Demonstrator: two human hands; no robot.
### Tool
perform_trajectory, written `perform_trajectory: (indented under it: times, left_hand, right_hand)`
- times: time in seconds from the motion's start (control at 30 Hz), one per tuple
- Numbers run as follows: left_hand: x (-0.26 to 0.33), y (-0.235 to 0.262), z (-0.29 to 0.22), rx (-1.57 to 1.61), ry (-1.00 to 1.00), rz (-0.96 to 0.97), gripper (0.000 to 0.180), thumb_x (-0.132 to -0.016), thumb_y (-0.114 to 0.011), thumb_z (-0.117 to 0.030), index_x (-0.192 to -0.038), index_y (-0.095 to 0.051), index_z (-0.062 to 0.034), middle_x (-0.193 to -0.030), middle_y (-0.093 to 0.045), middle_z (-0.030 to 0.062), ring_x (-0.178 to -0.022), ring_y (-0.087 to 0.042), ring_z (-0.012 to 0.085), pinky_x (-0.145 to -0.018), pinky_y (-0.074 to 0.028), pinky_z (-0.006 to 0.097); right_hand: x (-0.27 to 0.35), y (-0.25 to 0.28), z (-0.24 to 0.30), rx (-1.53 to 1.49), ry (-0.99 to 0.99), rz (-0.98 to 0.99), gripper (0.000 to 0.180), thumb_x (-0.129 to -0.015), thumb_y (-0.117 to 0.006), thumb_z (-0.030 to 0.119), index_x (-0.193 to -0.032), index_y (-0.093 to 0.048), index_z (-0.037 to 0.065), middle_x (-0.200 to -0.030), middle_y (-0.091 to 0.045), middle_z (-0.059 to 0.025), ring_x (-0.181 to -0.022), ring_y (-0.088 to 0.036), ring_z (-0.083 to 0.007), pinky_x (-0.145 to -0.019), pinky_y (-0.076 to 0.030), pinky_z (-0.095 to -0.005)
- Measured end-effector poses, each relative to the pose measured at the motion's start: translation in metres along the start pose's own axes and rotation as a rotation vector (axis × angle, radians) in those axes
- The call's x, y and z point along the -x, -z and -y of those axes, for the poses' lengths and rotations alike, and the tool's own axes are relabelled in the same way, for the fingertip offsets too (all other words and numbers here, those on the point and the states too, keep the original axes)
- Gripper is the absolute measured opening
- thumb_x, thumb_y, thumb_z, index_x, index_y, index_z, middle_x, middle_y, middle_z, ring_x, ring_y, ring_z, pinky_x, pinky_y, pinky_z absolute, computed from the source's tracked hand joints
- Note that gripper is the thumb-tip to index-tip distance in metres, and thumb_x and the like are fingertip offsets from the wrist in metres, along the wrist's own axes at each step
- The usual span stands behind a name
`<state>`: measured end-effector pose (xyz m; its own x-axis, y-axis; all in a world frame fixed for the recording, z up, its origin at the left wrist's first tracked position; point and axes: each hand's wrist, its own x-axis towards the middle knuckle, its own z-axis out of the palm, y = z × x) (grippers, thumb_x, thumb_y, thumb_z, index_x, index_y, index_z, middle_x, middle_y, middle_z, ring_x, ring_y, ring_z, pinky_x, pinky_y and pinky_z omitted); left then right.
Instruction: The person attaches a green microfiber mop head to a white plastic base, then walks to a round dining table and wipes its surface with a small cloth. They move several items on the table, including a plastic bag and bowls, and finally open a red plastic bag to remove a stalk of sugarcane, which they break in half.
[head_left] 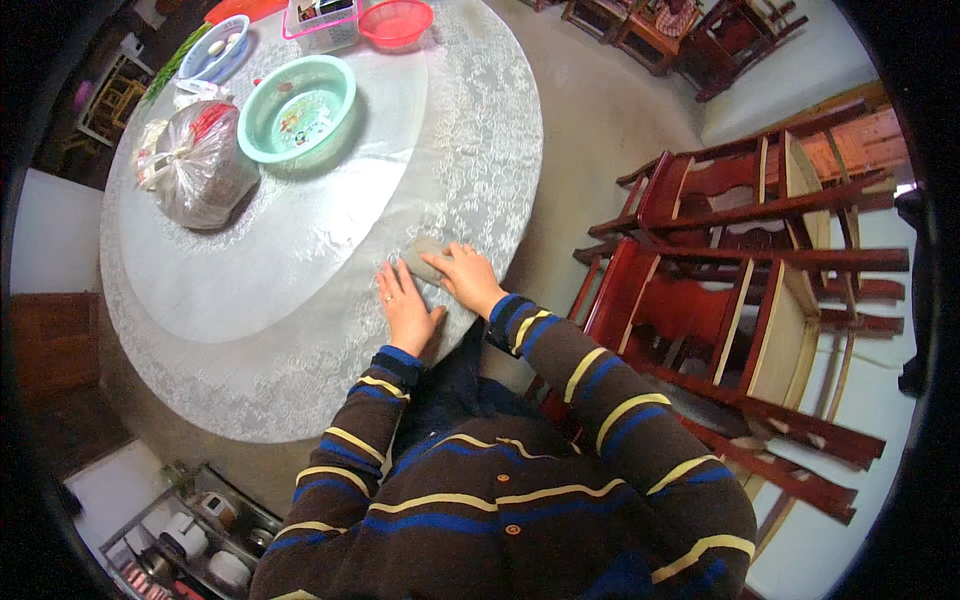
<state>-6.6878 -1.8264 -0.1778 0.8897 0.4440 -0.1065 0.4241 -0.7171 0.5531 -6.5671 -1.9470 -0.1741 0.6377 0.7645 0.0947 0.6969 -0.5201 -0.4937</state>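
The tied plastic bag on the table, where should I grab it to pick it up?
Take the plastic bag by the knotted, bunched top at its left end, probably coming from above. The body looks round, slack and full, so it offers no firm hold, while the gathered neck makes a natural handle.

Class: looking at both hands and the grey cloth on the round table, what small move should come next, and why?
Probably sweep the grey cloth leftward: the right hand presses it near the table edge, the left hand lies flat beside it, and open surface lies that way.

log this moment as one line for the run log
right hand: pressing grey cloth on round table | left hand: flat on table beside cloth | far side: green basin, tied plastic bag
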Motion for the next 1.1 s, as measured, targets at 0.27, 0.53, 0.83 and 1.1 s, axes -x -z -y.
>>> perform_trajectory:
  times: [0.27,0.53,0.83,1.1]
  left_hand:
    - [-0.090,-0.008,-0.057,0.103,0.051,0.022,0.112,-0.068,-0.081,-0.004,-0.158,-0.014,-0.0021,-0.162,-0.015,0.0252,-0.150,-0.016,0.0462,-0.118,-0.023,0.060]
    - [-0.130,-0.026,-0.079,0.030,0.120,0.114,0.109,-0.063,-0.086,-0.012,-0.155,-0.028,-0.0029,-0.164,-0.014,0.0230,-0.150,-0.015,0.0470,-0.117,-0.024,0.061]
    - [-0.145,-0.036,-0.097,-0.168,0.204,0.153,0.085,-0.071,-0.082,-0.017,-0.147,-0.046,-0.0100,-0.163,-0.020,0.0201,-0.148,-0.017,0.0506,-0.111,-0.029,0.067]
    - [-0.176,-0.037,-0.123,-0.192,0.467,0.186,0.055,-0.077,-0.078,-0.026,-0.127,-0.065,-0.0069,-0.155,-0.036,0.0203,-0.144,-0.029,0.0466,-0.113,-0.024,0.069]
  right_hand:
    - [-0.054,0.044,-0.056,0.030,0.019,0.143,0.058,-0.079,-0.072,0.010,-0.133,-0.061,0.029,-0.113,-0.060,-0.0107,-0.104,-0.060,-0.0324,-0.083,-0.053,-0.0435]
    - [-0.111,0.070,-0.109,0.026,-0.037,0.067,0.058,-0.078,-0.073,0.010,-0.133,-0.061,0.028,-0.111,-0.059,-0.0104,-0.101,-0.060,-0.0322,-0.082,-0.053,-0.0433]
    - [-0.165,0.094,-0.152,0.020,0.030,0.093,0.057,-0.077,-0.073,0.009,-0.130,-0.063,0.027,-0.110,-0.060,-0.0096,-0.100,-0.060,-0.0327,-0.082,-0.053,-0.0438]
    - [-0.229,0.119,-0.210,-0.017,0.167,0.187,0.058,-0.078,-0.074,0.011,-0.133,-0.062,0.027,-0.109,-0.059,-0.0091,-0.101,-0.060,-0.0313,-0.083,-0.053,-0.0429]
